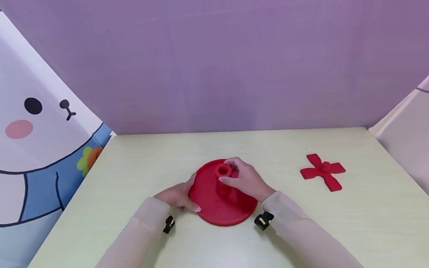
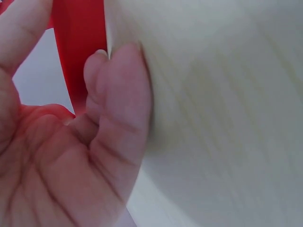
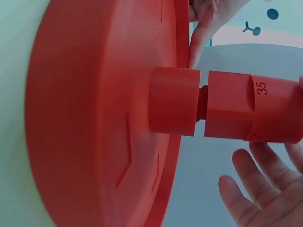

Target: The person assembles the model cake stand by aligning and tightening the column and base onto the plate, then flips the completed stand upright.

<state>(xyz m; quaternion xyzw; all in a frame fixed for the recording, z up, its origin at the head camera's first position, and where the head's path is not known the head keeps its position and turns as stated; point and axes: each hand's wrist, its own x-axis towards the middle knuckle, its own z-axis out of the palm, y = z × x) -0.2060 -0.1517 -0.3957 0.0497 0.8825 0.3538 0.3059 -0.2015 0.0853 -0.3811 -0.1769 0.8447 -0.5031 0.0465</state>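
A round red disc-shaped base (image 1: 218, 208) with a short post at its centre lies on the table. My left hand (image 1: 177, 195) grips its left rim; in the left wrist view the fingers (image 2: 120, 104) bend against the red edge. Above the post, my right hand (image 1: 247, 180) holds a red cylindrical piece (image 3: 232, 105) marked "35" between thumb and fingers. A narrow neck joins the cylinder to the post (image 3: 174, 101), with a small gap visible around it. The right wrist view cuts off the cylinder's far end.
A red four-armed cross piece (image 1: 324, 168) with a raised round centre lies on the table (image 1: 379, 222) to the right. A purple panel (image 1: 232, 60) stands behind the table. At the left is a cartoon-printed panel (image 1: 48, 151), at the right a pale one (image 1: 418, 139).
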